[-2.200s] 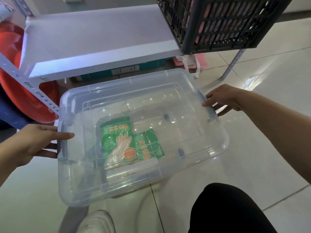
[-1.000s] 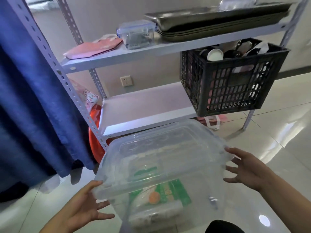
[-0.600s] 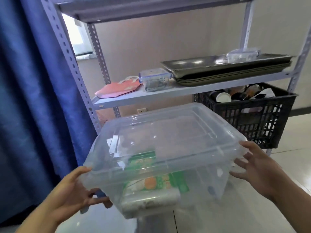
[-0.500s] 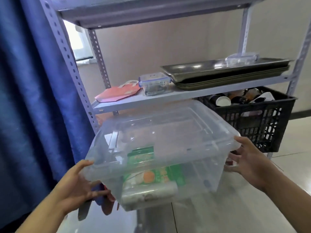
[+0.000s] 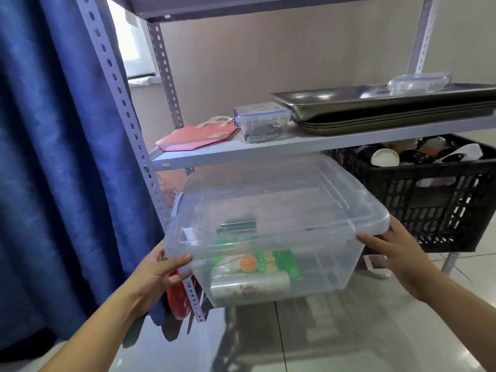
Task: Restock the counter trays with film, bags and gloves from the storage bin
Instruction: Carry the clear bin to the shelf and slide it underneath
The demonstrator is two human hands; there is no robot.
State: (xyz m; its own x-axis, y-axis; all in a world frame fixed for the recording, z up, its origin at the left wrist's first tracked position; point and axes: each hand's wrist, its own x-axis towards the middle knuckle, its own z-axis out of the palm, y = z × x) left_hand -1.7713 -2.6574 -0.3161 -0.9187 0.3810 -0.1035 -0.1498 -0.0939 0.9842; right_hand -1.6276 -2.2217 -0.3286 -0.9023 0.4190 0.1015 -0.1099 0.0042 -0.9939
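Between left hand, right hand: bin, green packet, writing illegible.

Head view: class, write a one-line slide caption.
Left hand and right hand hold a lidded clear bin of green packs before a metal rack.

Daylight is admitted through a blown-out window; highlights are thrown on stacked steel trays and glossy pale floor tiles. The clear plastic storage bin is rendered slightly soft, and the perforated grey shelf upright is bowed by wide-angle distortion.
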